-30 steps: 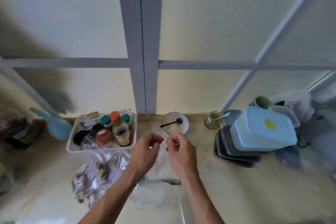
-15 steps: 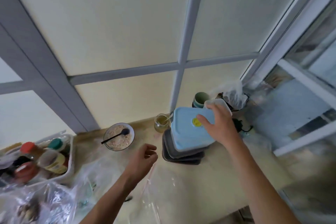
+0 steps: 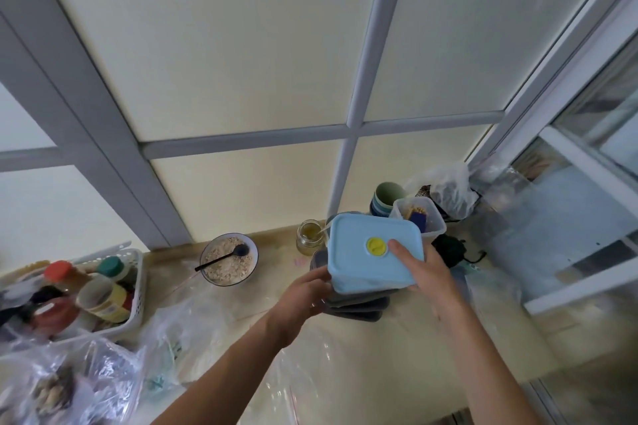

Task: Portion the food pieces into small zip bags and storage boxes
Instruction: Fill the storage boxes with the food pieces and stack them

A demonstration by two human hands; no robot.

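Observation:
A light blue storage box (image 3: 359,259) with a yellow round valve on its lid sits atop a stack of dark grey boxes (image 3: 355,309) on the counter. My right hand (image 3: 426,274) grips the blue box at its near right corner, thumb on the lid beside the valve. My left hand (image 3: 305,295) holds the box's left side, fingers curled against it and the stack below. Clear zip bags (image 3: 293,386) lie flat on the counter in front of me. A plastic bag with dark food pieces (image 3: 55,390) lies at the lower left.
A bowl of oats with a black spoon (image 3: 228,259) stands left of the stack, a small glass jar (image 3: 309,237) behind it. A white basket of condiment jars (image 3: 86,290) is at the far left. Cups (image 3: 388,197), a clear tub (image 3: 419,217) and a bagged item sit behind the stack.
The view turned right from the bags toward the box stack. My right hand slid from the lid's far edge to its near corner, and my left hand rose from the counter onto the box's side.

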